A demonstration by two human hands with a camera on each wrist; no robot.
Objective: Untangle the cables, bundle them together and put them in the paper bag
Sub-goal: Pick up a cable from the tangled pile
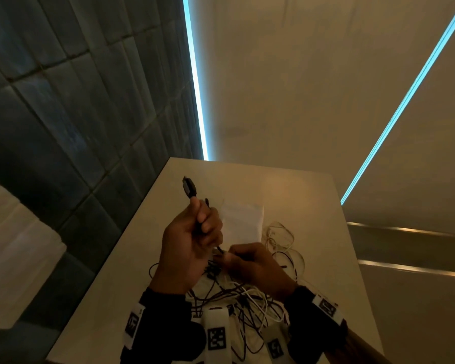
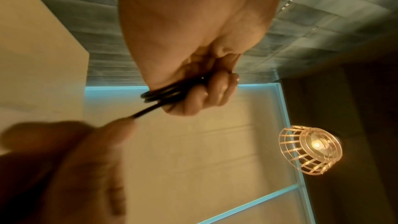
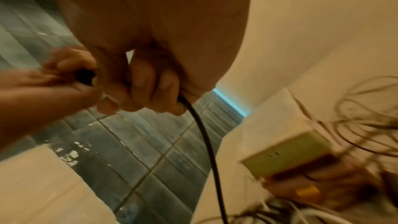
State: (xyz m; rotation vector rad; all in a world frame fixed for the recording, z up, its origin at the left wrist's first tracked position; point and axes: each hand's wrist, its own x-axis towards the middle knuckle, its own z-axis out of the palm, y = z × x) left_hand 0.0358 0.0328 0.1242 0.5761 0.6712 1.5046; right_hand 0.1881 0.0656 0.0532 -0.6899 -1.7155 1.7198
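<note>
Above the white table (image 1: 300, 195), my left hand (image 1: 204, 223) grips a black cable (image 1: 199, 219); its black plug (image 1: 189, 187) sticks up past my fingers. In the left wrist view, several loops of that cable (image 2: 160, 94) are wrapped in my left hand (image 2: 206, 94). My right hand (image 1: 230, 256) holds the same cable just below. The right wrist view shows the right hand (image 3: 140, 91) with fingers curled round it and the black cable (image 3: 206, 135) trailing down. A tangle of black and white cables (image 1: 247, 298) lies under both hands. The white paper bag (image 1: 243, 219) lies flat behind them.
A pale boxy adapter (image 3: 286, 154) sits among the cables on the table, blurred. White cable loops (image 1: 279, 235) lie to the right of the bag. The table's left edge (image 1: 121, 248) drops to a dark tiled floor (image 1: 63, 114). A wire-cage lamp (image 2: 310, 149) hangs overhead.
</note>
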